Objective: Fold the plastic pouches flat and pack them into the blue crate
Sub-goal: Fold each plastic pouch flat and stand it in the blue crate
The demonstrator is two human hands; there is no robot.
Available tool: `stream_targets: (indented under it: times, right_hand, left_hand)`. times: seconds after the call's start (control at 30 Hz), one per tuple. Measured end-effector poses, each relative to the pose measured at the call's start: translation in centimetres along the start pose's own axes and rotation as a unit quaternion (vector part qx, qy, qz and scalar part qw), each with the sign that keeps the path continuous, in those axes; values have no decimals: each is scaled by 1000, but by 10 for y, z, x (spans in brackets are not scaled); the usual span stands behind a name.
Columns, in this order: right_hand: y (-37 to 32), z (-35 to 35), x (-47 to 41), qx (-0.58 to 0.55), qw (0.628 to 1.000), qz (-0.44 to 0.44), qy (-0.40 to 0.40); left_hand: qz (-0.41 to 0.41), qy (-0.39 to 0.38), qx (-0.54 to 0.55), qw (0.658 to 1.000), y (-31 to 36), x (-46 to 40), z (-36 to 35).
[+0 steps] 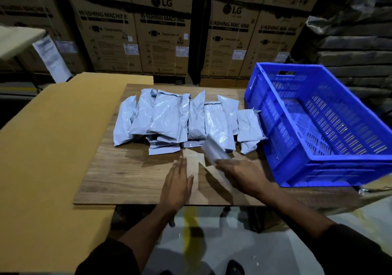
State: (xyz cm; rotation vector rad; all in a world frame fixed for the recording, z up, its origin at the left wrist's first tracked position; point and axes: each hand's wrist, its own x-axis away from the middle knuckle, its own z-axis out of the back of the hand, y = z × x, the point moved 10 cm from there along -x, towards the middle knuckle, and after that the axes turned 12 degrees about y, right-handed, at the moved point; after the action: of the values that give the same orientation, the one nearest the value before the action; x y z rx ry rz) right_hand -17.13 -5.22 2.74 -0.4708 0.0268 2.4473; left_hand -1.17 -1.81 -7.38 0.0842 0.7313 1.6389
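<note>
Resting flat on the wooden bench (127, 177) at 6 o'clock, the left hand (177, 181) is seen with fingers straight and together. Just beside it, a blurred plastic pouch (214, 149) is gripped by the curled fingers of the right hand (241, 174). Farther off, at 12 o'clock, the heap of pouches (169, 120) is spread, and the blue crate (297, 168) is set at 2 o'clock. LG cartons (167, 41) are stacked behind.
</note>
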Motion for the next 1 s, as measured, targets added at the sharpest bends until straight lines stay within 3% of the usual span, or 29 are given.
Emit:
stream_targets:
  times: [0.2, 0.4, 0.5, 0.67, 0.8, 0.87, 1.0]
  right_hand:
    - [53, 103, -3, -132, 962, -118, 210]
    - [113, 218, -6, -87, 932, -148, 319]
    - [156, 256, -3, -58, 924, -177, 335]
    - [238, 259, 11, 45, 932, -248, 259]
    - [318, 190, 28, 115, 936, -328, 57]
    - [335, 155, 36, 126, 935, -328, -37]
    - [340, 108, 40, 128, 941, -286, -127]
  left_hand:
    - [-93, -92, -107, 986, 45, 17, -47]
    - [-136, -118, -112, 977, 90, 16, -76]
    - [-122, -118, -122, 978, 107, 15, -86]
    - [-72, -95, -135, 984, 119, 7, -96]
    - [-26, -89, -139, 986, 122, 0, -107]
    - [-20, -76, -136, 988, 123, -1, -109]
    - [-27, -33, -129, 991, 125, -1, -106]
